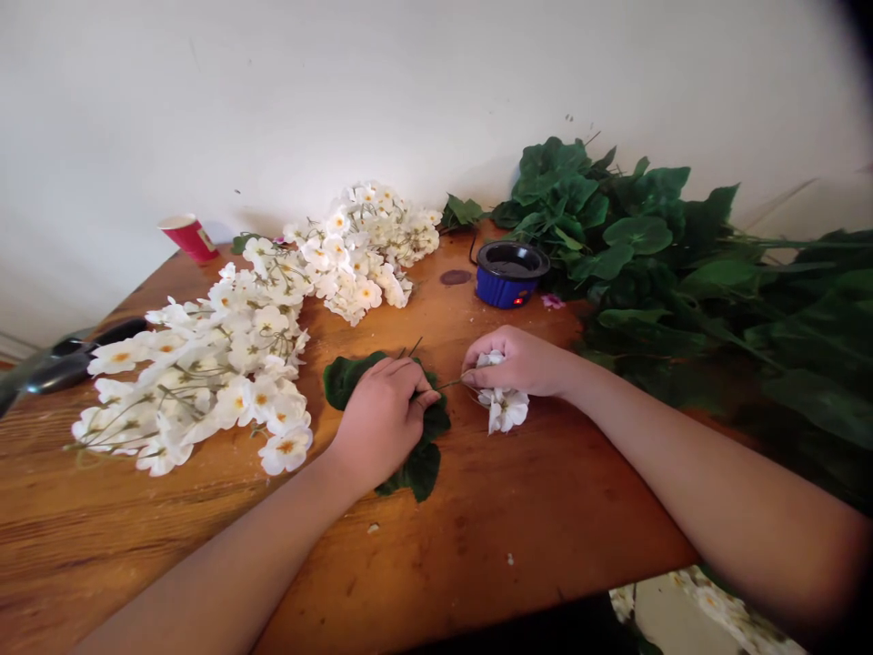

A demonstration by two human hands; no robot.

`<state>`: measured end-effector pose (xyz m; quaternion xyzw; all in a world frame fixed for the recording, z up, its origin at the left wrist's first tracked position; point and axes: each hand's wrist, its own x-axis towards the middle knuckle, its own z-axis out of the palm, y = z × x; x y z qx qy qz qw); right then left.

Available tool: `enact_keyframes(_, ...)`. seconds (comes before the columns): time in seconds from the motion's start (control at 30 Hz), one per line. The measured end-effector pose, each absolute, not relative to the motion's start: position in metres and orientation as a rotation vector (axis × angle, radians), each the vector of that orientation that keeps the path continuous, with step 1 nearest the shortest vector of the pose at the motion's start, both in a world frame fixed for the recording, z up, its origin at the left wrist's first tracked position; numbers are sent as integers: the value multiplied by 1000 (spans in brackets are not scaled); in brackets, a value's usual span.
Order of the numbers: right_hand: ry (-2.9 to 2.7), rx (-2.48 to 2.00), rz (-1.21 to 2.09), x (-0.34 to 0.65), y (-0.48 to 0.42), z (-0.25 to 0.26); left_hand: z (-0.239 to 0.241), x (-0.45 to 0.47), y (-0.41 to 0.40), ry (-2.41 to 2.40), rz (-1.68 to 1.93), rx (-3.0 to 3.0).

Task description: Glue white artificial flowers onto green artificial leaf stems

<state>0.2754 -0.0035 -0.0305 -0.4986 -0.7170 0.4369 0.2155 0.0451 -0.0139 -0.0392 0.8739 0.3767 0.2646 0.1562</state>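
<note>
My left hand [382, 423] is closed around the stems of a bunch of dark green artificial leaves [419, 468], which spread out beneath and beside it on the wooden table [477, 546]. My right hand [511, 362] grips a white artificial flower [506, 409], with its petals showing below the fingers. A thin green stem [450, 384] runs from that flower towards my left hand. Where the stem ends is hidden by my left fingers.
Heaps of white artificial flowers [238, 355] cover the table's left and back. A large pile of green artificial leaves [634, 218] lies at the right. Nearby stand a small blue pot [510, 289] with a black rim and a red cup [189, 238]. A dark-handled tool [68, 359] lies at the left edge.
</note>
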Motion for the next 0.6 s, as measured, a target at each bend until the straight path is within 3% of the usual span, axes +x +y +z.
enact_keyframes(0.6, -1831, -1355, 1210, 267, -7, -37, -42, 46, -12, 1087, 730, 2522)
